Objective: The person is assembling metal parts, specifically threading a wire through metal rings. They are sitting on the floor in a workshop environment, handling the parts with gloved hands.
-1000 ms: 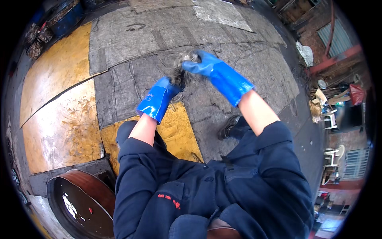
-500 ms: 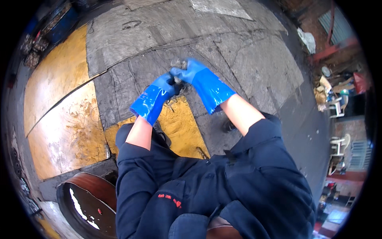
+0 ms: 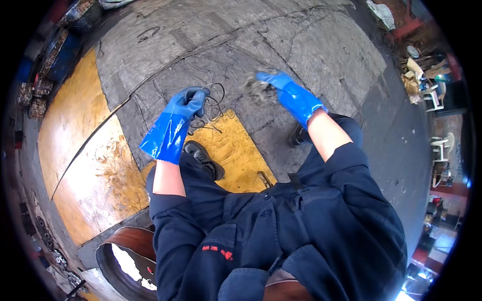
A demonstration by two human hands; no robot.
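Blue rubber gauntlets cover both hands. My left hand (image 3: 189, 103), left of centre, is closed with fingers and thumb pinched on a thin dark wire (image 3: 219, 95) that curls out in loose loops. Apart from it to the right, my right hand (image 3: 279, 83) grips a grey, tangled clump (image 3: 261, 91). Motion smears the clump, so its exact kind cannot be made out. Both hands are over the dark floor sheets (image 3: 236, 67), beyond my knees. A yellow sheet (image 3: 233, 150) lies below them, near my black shoe (image 3: 203, 159).
At the lower left stands a rusty drum (image 3: 135, 243). Larger yellow sheets (image 3: 100, 165) cover the floor to the left. Blue containers (image 3: 65, 55) filled with scrap stand at the far left. White plastic chairs (image 3: 439, 150) and clutter line the right side.
My hands were together at the grey clump; now they are apart. The left has moved left with the wire, the right has gone right with the clump. The view has shifted slightly.
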